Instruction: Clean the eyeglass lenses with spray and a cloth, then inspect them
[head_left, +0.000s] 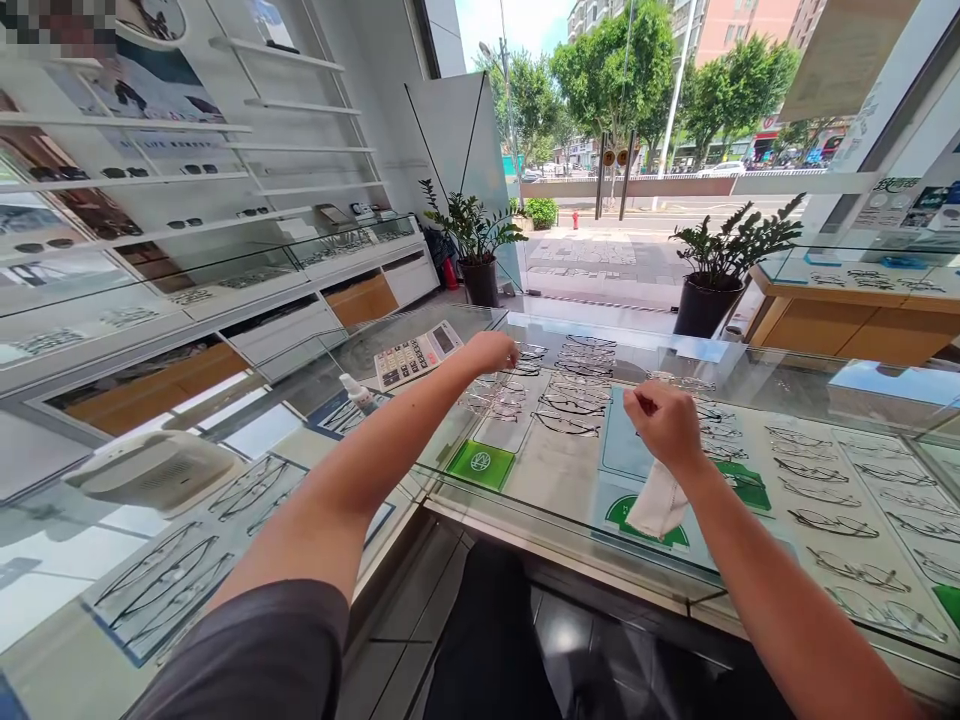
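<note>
Nearest to the wearer, the right hand (666,425) is curled into a loose fist around a white cloth (657,502), whose free end hangs down below the wrist just above the glass counter (795,385). Under the glass beneath that hand lie green and pale blue mats (one bears a round green logo), and rows of spectacle frames (832,522) spread away to the right of it.

Farther out, the left hand (491,351) reaches across the counter with its fingers bent down onto a cluster of spectacles (504,392) lying on the glass top; it seems to be pinching one pair, though the fingertips are too small to tell for sure. More frames (577,385) sit between the two hands.

Just left of the left hand stands a calculator (418,354), and nearer, beside the forearm, a small spray bottle (357,392). Beyond both hands, two potted plants (480,245) stand by the shop window.
</note>
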